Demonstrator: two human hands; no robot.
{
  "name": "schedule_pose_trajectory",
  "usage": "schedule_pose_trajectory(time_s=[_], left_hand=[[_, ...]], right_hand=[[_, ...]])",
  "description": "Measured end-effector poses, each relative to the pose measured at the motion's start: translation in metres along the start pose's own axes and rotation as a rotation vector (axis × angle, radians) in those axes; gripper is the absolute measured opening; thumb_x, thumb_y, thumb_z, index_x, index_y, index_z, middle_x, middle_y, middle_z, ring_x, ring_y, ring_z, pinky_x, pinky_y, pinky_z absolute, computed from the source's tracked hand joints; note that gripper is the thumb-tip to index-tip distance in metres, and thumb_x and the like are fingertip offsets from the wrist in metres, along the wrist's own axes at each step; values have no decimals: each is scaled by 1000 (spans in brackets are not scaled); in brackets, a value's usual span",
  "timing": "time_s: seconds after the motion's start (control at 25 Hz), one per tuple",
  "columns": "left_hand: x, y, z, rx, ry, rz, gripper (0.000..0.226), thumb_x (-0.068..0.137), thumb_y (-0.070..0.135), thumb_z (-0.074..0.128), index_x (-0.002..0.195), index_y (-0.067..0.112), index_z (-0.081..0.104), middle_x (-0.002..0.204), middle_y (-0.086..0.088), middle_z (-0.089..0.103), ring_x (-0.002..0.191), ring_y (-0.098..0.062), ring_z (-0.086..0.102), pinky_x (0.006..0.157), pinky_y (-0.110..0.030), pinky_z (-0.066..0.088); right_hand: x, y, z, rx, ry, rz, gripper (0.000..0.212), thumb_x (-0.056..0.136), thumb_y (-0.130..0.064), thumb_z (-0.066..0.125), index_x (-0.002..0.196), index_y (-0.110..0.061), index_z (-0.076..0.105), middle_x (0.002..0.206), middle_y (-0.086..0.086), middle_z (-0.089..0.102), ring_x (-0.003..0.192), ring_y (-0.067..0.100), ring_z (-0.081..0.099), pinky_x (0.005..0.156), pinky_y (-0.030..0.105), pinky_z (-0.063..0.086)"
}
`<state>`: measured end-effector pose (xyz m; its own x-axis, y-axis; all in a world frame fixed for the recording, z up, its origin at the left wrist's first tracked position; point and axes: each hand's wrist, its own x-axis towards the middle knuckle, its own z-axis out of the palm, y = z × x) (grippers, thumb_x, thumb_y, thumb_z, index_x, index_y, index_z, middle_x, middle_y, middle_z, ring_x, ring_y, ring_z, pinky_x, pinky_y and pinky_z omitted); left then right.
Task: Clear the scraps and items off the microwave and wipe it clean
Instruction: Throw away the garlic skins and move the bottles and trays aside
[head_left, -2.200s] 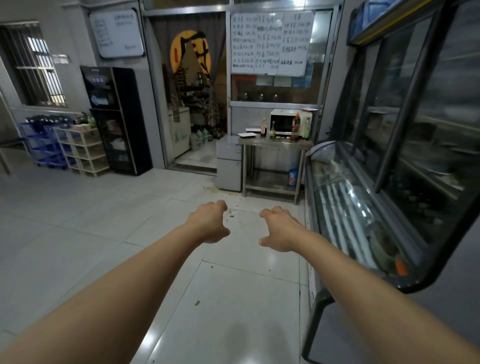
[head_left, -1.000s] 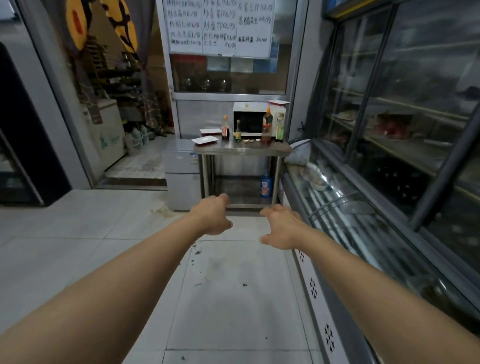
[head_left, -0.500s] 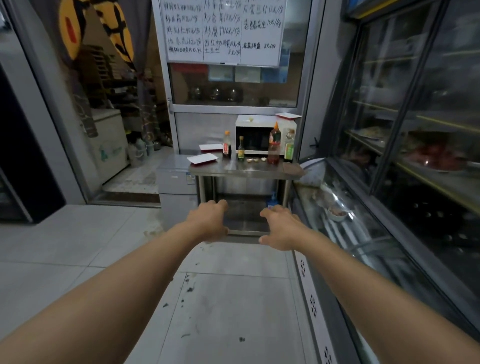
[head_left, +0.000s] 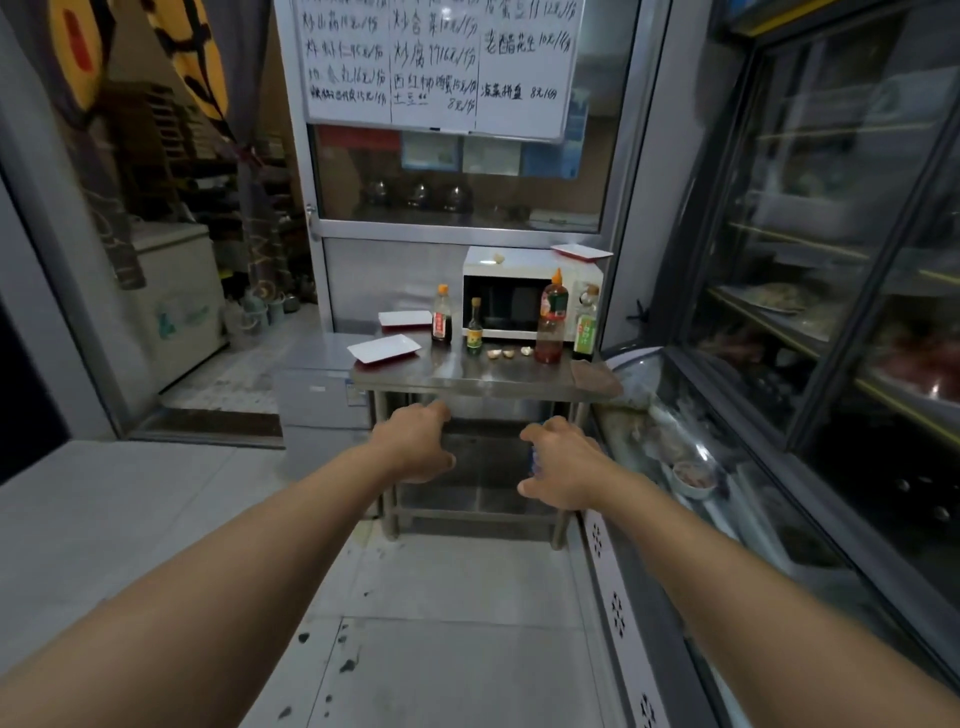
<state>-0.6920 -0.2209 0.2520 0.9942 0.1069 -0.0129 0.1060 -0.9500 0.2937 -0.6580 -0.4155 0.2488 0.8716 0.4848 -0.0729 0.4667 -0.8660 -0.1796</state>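
While the big glass case (head_left: 779, 364) stood on the right, the steel worktop (head_left: 467, 376) sat ahead, and the microwave (head_left: 524, 291) stood at its back with its door facing the person, its long side running left to right. A red tray (head_left: 582, 252) and a small scrap (head_left: 498, 257) lay on top. Bottles (head_left: 551, 317) stood just in front, so a reach over them could knock them down. Both the left hand (head_left: 415, 447) and right hand (head_left: 563, 470) hung loosely curled, holding nothing
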Motion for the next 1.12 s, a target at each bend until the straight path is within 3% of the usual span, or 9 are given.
schedule_pose_trajectory(time_s=[0.2, 0.64, 0.8, 1.12], left_hand=[[105, -25, -20, -33, -5, 64, 53, 83, 26, 66, 129, 18, 41, 121, -9, 56, 107, -24, 55, 88, -36, 48], [286, -26, -13, -33, -37, 103, 60, 83, 26, 66, 136, 15, 38, 135, -11, 50, 120, -27, 51, 99, -36, 44], [355, -12, -4, -58, -31, 71, 60, 85, 25, 66, 137, 14, 37, 137, -11, 48, 123, -27, 48, 102, -36, 42], [467, -10, 31, -93, -66, -49, 63, 85, 24, 65, 138, 13, 35, 136, -12, 48, 124, -26, 48, 102, -34, 42]], right_hand=[[96, 7, -19, 40, 33, 60, 69, 83, -35, 63, 142, -19, 32, 144, 10, 32, 134, 30, 31, 110, 46, 32], [263, 83, -29, 145, 59, 116, 74, 84, -31, 65, 145, -17, 25, 148, 11, 28, 136, 30, 29, 110, 43, 34], [334, 122, -38, 189, 43, 58, 77, 86, -28, 64, 148, -18, 20, 152, 11, 21, 139, 32, 25, 111, 43, 33], [458, 194, -31, 196, 17, 14, 74, 84, -29, 66, 145, -19, 25, 148, 8, 27, 134, 30, 34, 102, 35, 38]])
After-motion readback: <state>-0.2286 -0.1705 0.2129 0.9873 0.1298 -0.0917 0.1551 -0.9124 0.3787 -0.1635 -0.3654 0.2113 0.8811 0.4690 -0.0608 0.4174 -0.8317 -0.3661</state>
